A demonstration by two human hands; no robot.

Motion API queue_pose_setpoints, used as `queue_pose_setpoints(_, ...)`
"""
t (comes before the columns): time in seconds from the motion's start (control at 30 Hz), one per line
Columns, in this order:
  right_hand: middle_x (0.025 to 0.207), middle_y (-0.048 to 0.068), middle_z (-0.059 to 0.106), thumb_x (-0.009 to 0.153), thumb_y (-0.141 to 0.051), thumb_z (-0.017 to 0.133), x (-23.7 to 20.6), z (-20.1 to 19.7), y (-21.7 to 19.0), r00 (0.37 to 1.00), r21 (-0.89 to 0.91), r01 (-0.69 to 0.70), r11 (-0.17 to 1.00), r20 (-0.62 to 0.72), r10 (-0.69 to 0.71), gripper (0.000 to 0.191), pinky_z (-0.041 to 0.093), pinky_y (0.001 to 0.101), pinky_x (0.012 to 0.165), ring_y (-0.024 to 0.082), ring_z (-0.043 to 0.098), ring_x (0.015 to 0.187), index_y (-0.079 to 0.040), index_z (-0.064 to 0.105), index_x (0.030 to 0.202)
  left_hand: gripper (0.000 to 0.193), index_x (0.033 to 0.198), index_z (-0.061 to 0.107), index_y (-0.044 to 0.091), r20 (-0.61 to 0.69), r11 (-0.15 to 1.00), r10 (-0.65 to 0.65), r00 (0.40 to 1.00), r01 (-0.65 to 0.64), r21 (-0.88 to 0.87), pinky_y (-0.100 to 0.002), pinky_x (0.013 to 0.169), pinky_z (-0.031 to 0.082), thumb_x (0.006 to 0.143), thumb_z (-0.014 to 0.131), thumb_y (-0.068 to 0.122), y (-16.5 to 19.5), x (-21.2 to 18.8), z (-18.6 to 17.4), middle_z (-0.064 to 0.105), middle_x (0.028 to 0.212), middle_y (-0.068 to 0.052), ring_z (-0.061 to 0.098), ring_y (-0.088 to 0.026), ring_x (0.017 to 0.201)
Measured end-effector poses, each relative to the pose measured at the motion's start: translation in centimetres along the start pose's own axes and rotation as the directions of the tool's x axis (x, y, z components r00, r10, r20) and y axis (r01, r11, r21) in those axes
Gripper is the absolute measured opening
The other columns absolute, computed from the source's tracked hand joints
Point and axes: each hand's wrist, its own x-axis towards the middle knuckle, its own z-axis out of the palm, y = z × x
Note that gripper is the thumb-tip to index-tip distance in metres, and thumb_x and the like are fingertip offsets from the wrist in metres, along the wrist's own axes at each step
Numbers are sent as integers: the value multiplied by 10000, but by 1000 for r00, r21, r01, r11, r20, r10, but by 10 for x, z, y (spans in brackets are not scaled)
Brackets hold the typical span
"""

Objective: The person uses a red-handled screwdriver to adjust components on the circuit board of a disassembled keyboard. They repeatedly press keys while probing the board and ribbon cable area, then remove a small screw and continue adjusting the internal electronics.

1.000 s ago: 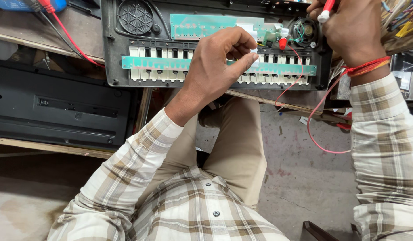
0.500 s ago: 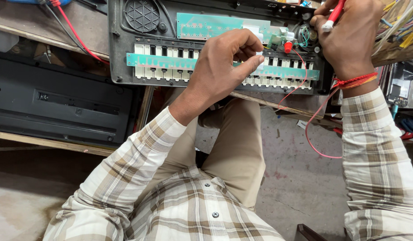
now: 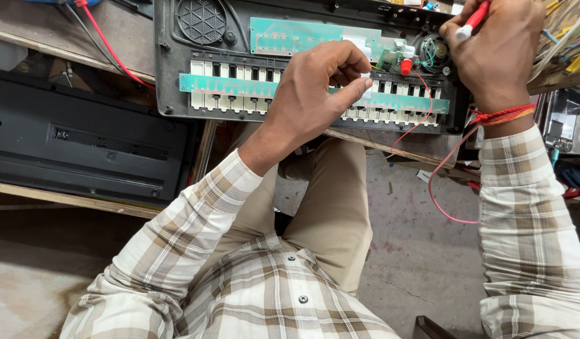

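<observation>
In the upper middle of the frame an opened keyboard chassis [image 3: 177, 69] lies face down on a wooden bench [image 3: 32, 31], its long green circuit strip [image 3: 227, 85] running across a row of white key backs [image 3: 221, 100]. The left hand [image 3: 315, 88] sits at the centre of that strip with thumb and forefinger pinched nearly closed on a small white part [image 3: 364, 47] just above the board; the other fingers curl loosely under. The right hand [image 3: 497, 50], at the upper right, is wrapped tight round a red-and-white tool [image 3: 472, 22], whose tip is hidden behind the hand, so what it touches cannot be told. A thin red wire [image 3: 440, 169] loops down from the board near a red capacitor-like cap [image 3: 406, 66]. The white part looks light, small and rigid, easy to drop, so a fingertip pinch on its sides seems right. The green strip is probably thin, stiff and brittle, with delicate traces, and is best held by its edges rather than pressed flat. The wire is limp and would likely tear at its solder joint if pulled. A black housing panel [image 3: 70, 150] lies at the left.
</observation>
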Motion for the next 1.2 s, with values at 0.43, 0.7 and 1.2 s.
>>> queue_pose_setpoints(0.43, 816, 82, 654, 807, -48, 827, 4, 19, 1, 997, -155, -59, 986, -55, 51, 201, 493, 374, 613, 255, 651, 710, -19, 632, 848, 102, 960, 676, 12, 1, 1000, 0, 1000, 0, -4, -277, 802, 642, 951, 736, 94, 2, 0, -1, 721, 916, -60, 753, -137, 851)
queue_pose_setpoints(0.7, 846, 129, 643, 757, -210, 860, -12, 48, 46, 990, -447, -51, 893, -142, -15, 298, 485, 418, 632, 323, 635, 730, -50, 624, 844, 107, 959, 669, 3, 4, 1000, -8, 1000, 8, -18, -276, 798, 639, 950, 737, 85, 2, 0, 0, 716, 914, -63, 748, -135, 846)
queue_pose_setpoints(1.2, 932, 96, 661, 920, -119, 762, -15, 36, 31, 995, -204, -91, 975, -55, 81, 163, 484, 391, 774, 273, 630, 857, -30, 627, 942, 102, 953, 667, 3, 3, 1000, -15, 1000, 15, -13, -276, 782, 633, 949, 725, 87, 2, 1, 0, 716, 912, -67, 748, -142, 839)
